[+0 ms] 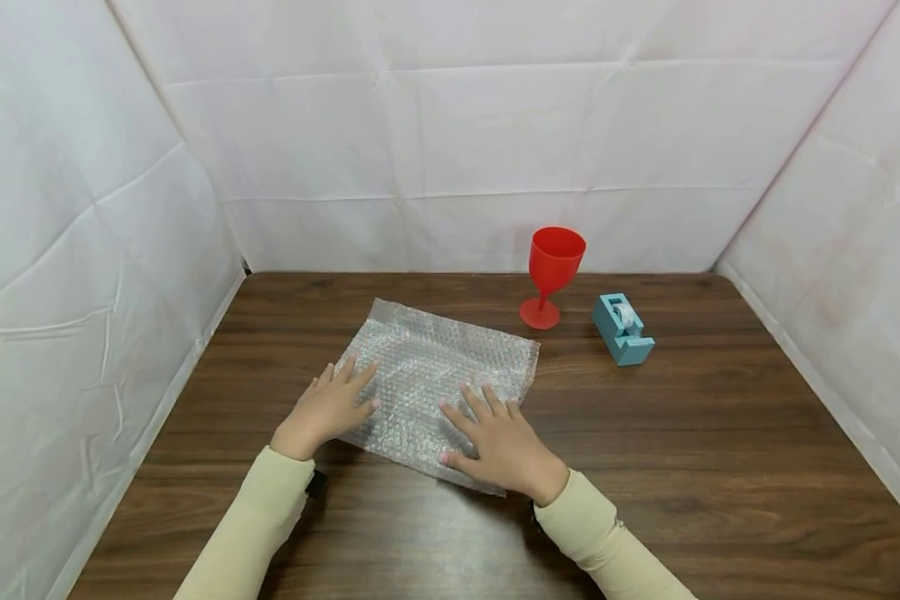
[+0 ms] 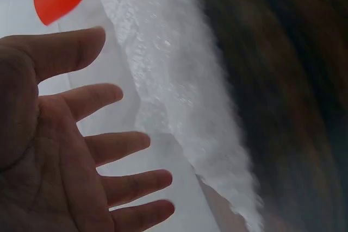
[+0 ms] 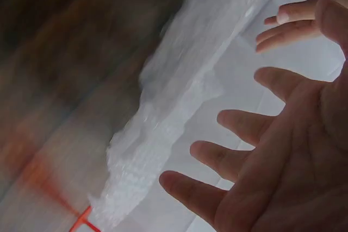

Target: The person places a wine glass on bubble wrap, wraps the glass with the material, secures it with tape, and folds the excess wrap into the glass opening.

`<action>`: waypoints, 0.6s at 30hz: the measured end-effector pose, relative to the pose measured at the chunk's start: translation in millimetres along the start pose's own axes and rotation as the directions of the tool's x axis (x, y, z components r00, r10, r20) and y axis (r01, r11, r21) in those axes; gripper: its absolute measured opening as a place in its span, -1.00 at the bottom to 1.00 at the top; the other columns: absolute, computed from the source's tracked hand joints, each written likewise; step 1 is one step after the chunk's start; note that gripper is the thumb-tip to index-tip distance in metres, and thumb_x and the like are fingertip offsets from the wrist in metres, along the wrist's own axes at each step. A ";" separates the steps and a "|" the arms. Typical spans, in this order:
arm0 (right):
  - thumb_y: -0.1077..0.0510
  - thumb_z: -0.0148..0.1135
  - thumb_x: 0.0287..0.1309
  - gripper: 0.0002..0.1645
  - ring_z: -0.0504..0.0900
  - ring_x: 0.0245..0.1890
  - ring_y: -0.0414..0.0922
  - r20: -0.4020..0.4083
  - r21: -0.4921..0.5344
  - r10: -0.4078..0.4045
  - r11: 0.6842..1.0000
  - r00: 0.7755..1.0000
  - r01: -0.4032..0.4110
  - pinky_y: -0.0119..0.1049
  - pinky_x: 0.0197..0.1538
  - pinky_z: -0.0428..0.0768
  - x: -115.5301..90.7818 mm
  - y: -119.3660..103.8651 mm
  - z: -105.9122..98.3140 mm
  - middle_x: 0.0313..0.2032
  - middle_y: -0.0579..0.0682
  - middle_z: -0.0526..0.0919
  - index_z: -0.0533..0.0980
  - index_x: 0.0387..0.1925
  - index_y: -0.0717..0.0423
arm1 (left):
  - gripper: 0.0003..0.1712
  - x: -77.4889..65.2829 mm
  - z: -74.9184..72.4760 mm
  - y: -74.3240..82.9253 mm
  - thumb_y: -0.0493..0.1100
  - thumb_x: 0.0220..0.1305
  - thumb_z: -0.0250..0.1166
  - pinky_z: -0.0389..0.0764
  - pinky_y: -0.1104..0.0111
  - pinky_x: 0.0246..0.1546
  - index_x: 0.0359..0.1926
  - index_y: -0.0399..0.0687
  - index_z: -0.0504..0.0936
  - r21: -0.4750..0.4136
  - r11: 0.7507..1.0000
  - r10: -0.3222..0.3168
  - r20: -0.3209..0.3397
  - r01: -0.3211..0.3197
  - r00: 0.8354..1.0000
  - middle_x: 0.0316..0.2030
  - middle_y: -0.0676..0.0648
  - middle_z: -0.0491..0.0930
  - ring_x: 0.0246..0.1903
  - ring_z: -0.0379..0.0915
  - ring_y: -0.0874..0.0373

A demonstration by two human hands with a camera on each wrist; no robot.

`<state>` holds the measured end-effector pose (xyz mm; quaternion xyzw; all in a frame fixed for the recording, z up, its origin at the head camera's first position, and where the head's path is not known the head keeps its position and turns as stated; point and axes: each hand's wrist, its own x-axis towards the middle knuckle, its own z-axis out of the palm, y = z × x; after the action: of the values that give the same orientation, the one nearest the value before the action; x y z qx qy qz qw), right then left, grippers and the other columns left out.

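A sheet of clear bubble wrap (image 1: 420,367) lies flat and slightly askew on the table. My left hand (image 1: 328,408) is over its left edge with the fingers spread. Over its lower right part is my right hand (image 1: 504,446), fingers also spread. Both wrist views show the palms of the left hand (image 2: 70,134) and the right hand (image 3: 277,139) facing down, apart from the bubble wrap (image 3: 174,80), holding nothing. Behind the sheet stands a red plastic goblet (image 1: 555,262), upright. To its right sits a blue tape dispenser (image 1: 621,331) with a roll of tape.
The dark wood-grain table (image 1: 720,433) reaches back to a white cloth wall (image 1: 450,142). White cloth also hangs along the left and right sides. In the left wrist view the goblet (image 2: 60,1) shows beyond the thumb.
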<state>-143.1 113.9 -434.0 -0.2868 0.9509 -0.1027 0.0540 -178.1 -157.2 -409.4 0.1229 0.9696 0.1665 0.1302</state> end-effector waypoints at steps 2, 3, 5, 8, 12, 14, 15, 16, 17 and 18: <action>-0.39 -0.01 0.25 -0.18 0.03 0.44 0.31 0.016 -0.003 -0.022 1.000 1.000 0.022 0.30 0.30 0.20 -1.5 -4.1 1.4 0.47 0.16 0.07 0.17 0.45 -0.18 | -0.29 -3.1 0.5 -4.3 0.00 0.41 0.10 -0.01 -0.30 0.30 0.47 -0.06 0.12 -0.005 1.000 0.004 0.028 -0.004 1.000 0.45 -0.40 -0.09 0.38 -0.22 -0.51; -0.38 0.01 0.26 -0.18 0.03 0.44 0.30 0.024 -0.002 -0.030 1.000 0.999 0.031 0.29 0.31 0.21 -2.2 -6.0 1.7 0.47 0.16 0.07 0.17 0.44 -0.18 | -0.29 -4.4 0.7 -5.8 0.00 0.40 0.11 0.02 -0.29 0.29 0.47 -0.07 0.13 -0.006 1.000 0.011 0.041 -0.011 0.999 0.45 -0.40 -0.09 0.38 -0.21 -0.51; -0.34 0.03 0.26 -0.20 0.06 0.43 0.29 0.035 0.002 -0.049 0.999 0.998 0.049 0.26 0.30 0.24 -3.3 -7.5 3.8 0.47 0.15 0.08 0.19 0.44 -0.17 | -0.31 -6.0 2.5 -8.1 -0.02 0.40 0.12 0.09 -0.28 0.27 0.45 -0.10 0.16 0.004 0.999 0.032 0.068 -0.032 0.997 0.45 -0.41 -0.06 0.37 -0.20 -0.51; -0.28 0.06 0.29 -0.26 0.12 0.41 0.30 0.046 -0.002 -0.084 0.996 0.995 0.084 0.24 0.27 0.30 -4.0 -8.5 7.7 0.45 0.17 0.12 0.23 0.42 -0.15 | -0.33 -7.5 5.9 -10.4 -0.04 0.40 0.13 0.13 -0.29 0.25 0.44 -0.10 0.19 0.000 0.998 0.055 0.113 -0.055 0.992 0.45 -0.40 -0.08 0.38 -0.23 -0.50; -0.20 0.10 0.30 -0.32 0.21 0.36 0.32 0.047 -0.026 -0.114 0.993 0.992 0.116 0.21 0.23 0.37 -5.0 -9.2 11.1 0.42 0.19 0.19 0.29 0.38 -0.13 | -0.35 -8.4 11.4 -12.9 -0.05 0.39 0.14 0.12 -0.32 0.23 0.44 -0.03 0.21 0.003 0.998 0.054 0.154 -0.055 0.987 0.47 -0.36 -0.11 0.40 -0.28 -0.48; -0.17 0.11 0.30 -0.35 0.25 0.35 0.31 0.052 -0.045 -0.116 0.992 0.992 0.118 0.20 0.22 0.38 -5.4 -8.9 12.0 0.41 0.19 0.22 0.31 0.37 -0.13 | -0.35 -9.2 13.6 -13.2 -0.04 0.40 0.14 0.14 -0.32 0.22 0.44 -0.01 0.21 0.013 0.999 0.049 0.158 -0.052 0.986 0.48 -0.34 -0.12 0.41 -0.27 -0.46; -0.16 0.12 0.30 -0.36 0.25 0.34 0.30 0.057 -0.048 -0.115 0.992 0.992 0.118 0.20 0.23 0.38 -5.5 -8.5 12.2 0.40 0.18 0.24 0.32 0.36 -0.13 | -0.35 -9.7 14.5 -13.2 -0.05 0.40 0.14 0.14 -0.32 0.22 0.44 0.00 0.21 0.015 0.999 0.047 0.158 -0.050 0.986 0.48 -0.34 -0.11 0.41 -0.27 -0.45; -0.16 0.12 0.30 -0.36 0.26 0.34 0.30 0.065 -0.053 -0.113 0.992 0.991 0.117 0.20 0.23 0.37 -5.7 -8.0 12.4 0.40 0.17 0.24 0.32 0.36 -0.14 | -0.35 -10.3 15.2 -13.2 -0.05 0.40 0.14 0.15 -0.32 0.22 0.44 0.00 0.21 0.016 0.999 0.043 0.157 -0.047 0.987 0.48 -0.33 -0.11 0.42 -0.28 -0.45; -0.15 0.12 0.30 -0.37 0.26 0.35 0.29 0.070 -0.052 -0.113 0.992 0.991 0.117 0.20 0.24 0.36 -6.0 -7.4 12.5 0.40 0.16 0.25 0.33 0.36 -0.14 | -0.35 -10.9 16.0 -12.9 -0.05 0.40 0.14 0.16 -0.31 0.22 0.44 0.00 0.21 0.019 0.999 0.041 0.156 -0.044 0.987 0.48 -0.33 -0.11 0.42 -0.28 -0.44; -0.15 0.11 0.30 -0.37 0.26 0.35 0.28 0.077 -0.058 -0.113 0.991 0.991 0.118 0.19 0.25 0.36 -6.2 -6.3 13.1 0.40 0.15 0.26 0.33 0.36 -0.14 | -0.35 -11.6 16.7 -12.2 -0.04 0.40 0.14 0.17 -0.30 0.22 0.44 0.01 0.21 0.024 0.999 0.039 0.154 -0.043 0.987 0.48 -0.33 -0.11 0.42 -0.27 -0.44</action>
<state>-132.5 110.1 -445.1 -0.3466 0.9328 -0.0655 0.0738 -164.6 -166.8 -426.5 0.1569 0.9561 0.1461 0.1996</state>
